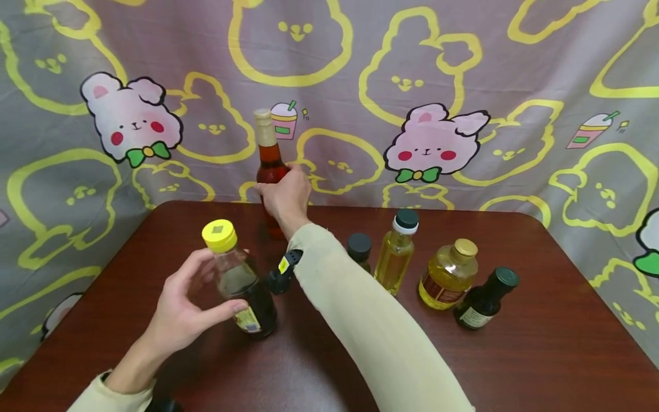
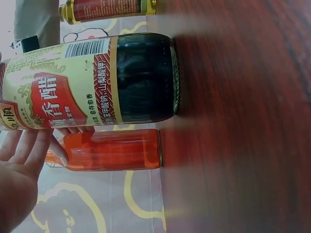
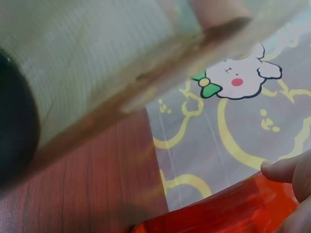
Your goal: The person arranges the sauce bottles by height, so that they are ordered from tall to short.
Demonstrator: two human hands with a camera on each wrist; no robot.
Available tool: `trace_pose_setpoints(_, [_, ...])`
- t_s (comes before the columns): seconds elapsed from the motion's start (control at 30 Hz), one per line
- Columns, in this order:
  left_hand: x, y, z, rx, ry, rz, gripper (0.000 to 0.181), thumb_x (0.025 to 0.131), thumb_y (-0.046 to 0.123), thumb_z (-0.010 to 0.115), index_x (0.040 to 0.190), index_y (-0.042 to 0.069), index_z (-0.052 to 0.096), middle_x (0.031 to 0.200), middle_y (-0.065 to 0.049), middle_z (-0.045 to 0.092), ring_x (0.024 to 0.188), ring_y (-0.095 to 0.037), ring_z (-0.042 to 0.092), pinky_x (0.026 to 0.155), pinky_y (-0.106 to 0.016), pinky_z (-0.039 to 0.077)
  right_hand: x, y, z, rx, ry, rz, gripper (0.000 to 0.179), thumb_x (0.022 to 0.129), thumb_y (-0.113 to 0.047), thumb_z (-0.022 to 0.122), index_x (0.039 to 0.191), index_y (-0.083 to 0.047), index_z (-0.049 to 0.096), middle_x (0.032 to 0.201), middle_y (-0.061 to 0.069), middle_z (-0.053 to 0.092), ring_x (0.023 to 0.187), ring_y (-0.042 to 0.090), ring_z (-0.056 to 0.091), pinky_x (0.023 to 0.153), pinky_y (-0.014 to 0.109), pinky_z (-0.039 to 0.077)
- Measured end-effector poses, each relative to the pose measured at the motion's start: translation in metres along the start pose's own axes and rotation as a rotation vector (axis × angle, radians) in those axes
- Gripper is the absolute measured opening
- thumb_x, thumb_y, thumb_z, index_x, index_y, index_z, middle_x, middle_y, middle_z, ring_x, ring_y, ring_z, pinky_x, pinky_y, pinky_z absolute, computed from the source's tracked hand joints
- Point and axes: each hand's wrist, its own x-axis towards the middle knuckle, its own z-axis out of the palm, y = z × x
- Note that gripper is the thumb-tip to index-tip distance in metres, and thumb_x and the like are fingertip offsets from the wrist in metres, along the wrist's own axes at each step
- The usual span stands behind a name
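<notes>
In the head view my left hand (image 1: 177, 306) curls round a dark vinegar bottle (image 1: 261, 306) with a yellow cap, thumb in front and fingers behind. Upright on the table, that bottle shows its red and cream label in the left wrist view, vinegar bottle (image 2: 146, 77). Farther back, my right hand (image 1: 288, 194) grips a tall bottle of red liquid (image 1: 269, 157) with a pale neck wrap, round its middle. The right wrist view catches only part of this red bottle (image 3: 209, 213) and some fingers (image 3: 282, 170).
On the right stand several bottles: a dark-capped one (image 1: 359, 247) partly behind my sleeve, a slim oil bottle (image 1: 393, 257), a round oil bottle (image 1: 448, 277) and a small dark bottle (image 1: 481, 300). A patterned curtain (image 1: 329, 103) hangs behind the brown table (image 1: 556, 343).
</notes>
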Motion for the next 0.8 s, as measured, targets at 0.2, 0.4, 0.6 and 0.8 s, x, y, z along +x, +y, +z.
trace_pose_setpoints(0.2, [-0.001,0.0,-0.001,0.014,0.006,-0.007,0.082,0.06,-0.017,0.092,0.134,-0.004,0.058,0.128,0.014,0.068,0.117,0.002,0.068,0.094,-0.011,0.052,-0.003,-0.006,-0.002,-0.01,0.013,-0.007,0.063,0.089,-0.029,0.087,0.142,-0.011,0.058,0.132,0.009,0.069,0.119,0.028,0.067,0.105,0.044,0.057])
trace_pose_setpoints(0.4, [0.0,0.0,-0.001,0.02,0.0,-0.007,0.082,0.06,-0.017,0.092,0.134,-0.004,0.058,0.128,0.015,0.068,0.115,0.002,0.068,0.094,-0.011,0.052,-0.01,-0.02,-0.007,0.018,0.015,0.004,0.062,0.09,-0.029,0.086,0.14,-0.008,0.057,0.131,0.009,0.065,0.118,0.028,0.065,0.105,0.043,0.057])
trace_pose_setpoints(0.6, [0.0,-0.002,-0.001,0.035,0.002,-0.016,0.08,0.06,-0.015,0.093,0.132,-0.004,0.059,0.125,0.017,0.067,0.113,0.003,0.068,0.092,-0.012,0.052,-0.021,-0.042,-0.018,-0.021,0.006,0.036,0.066,0.091,-0.034,0.083,0.143,-0.009,0.051,0.131,0.007,0.062,0.119,0.025,0.063,0.106,0.041,0.056])
trace_pose_setpoints(0.8, [-0.001,-0.001,-0.002,0.034,-0.002,-0.022,0.08,0.062,-0.015,0.092,0.134,-0.003,0.058,0.126,0.015,0.067,0.114,0.002,0.068,0.093,-0.012,0.052,-0.032,-0.062,-0.031,-0.062,-0.004,0.04,0.071,0.089,-0.037,0.082,0.144,-0.007,0.048,0.128,0.005,0.06,0.12,0.024,0.06,0.106,0.04,0.054])
